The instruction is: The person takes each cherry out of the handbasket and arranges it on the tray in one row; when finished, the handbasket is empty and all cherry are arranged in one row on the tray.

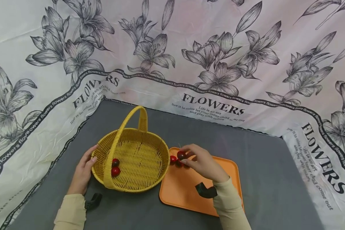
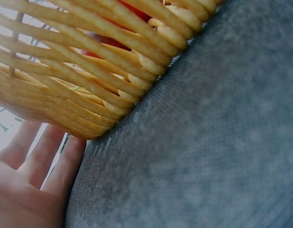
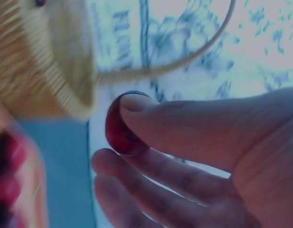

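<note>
My right hand [image 1: 202, 161] pinches a dark red cherry [image 3: 120, 126] between thumb and fingers, over the far left part of the orange tray [image 1: 187, 199]. Beneath it lie more cherries [image 1: 173, 159], partly covered by the hand. At the left side of the yellow woven basket [image 1: 138, 191], my left hand [image 1: 84, 166] touches the rim, with its thumb at the edge. In the left wrist view its visible fingers [image 2: 44, 154] lie straight against the outer wall; their tips are hidden. Two cherries [image 1: 115, 171] rest inside the basket, on its left side.
The basket's tall arched handle [image 1: 143, 119] rises over its left part. Basket and tray stand side by side on a grey table [image 1: 264, 166]. A white flower-printed cloth [image 1: 166, 89] hangs behind. Each wrist wears a black band [image 1: 206, 190].
</note>
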A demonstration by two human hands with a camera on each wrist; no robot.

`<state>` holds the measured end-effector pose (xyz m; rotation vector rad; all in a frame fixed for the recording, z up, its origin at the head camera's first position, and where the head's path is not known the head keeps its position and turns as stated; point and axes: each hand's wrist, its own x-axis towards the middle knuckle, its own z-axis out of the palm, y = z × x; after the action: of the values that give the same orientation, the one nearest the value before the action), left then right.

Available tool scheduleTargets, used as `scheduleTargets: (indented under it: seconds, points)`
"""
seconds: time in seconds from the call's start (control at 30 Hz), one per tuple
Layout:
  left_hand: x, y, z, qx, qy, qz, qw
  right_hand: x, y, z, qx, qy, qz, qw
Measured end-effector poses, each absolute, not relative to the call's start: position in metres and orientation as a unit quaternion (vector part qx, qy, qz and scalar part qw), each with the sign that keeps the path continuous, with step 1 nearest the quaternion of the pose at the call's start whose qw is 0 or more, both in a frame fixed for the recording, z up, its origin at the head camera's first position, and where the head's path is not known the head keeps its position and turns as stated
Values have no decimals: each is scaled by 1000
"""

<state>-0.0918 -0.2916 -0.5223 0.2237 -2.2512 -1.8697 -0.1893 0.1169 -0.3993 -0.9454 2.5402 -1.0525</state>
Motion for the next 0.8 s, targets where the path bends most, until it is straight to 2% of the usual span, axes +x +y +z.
scheduleTargets:
  seconds: [0.33, 0.8]
  points:
    - [-91, -289, -520, 87, -766, -631, 88, -175, 169, -448, -198, 915, -347, 52]
    - [-89, -289, -520, 93, -761, -636, 81, -181, 167, -480, -191, 928, -317, 33]
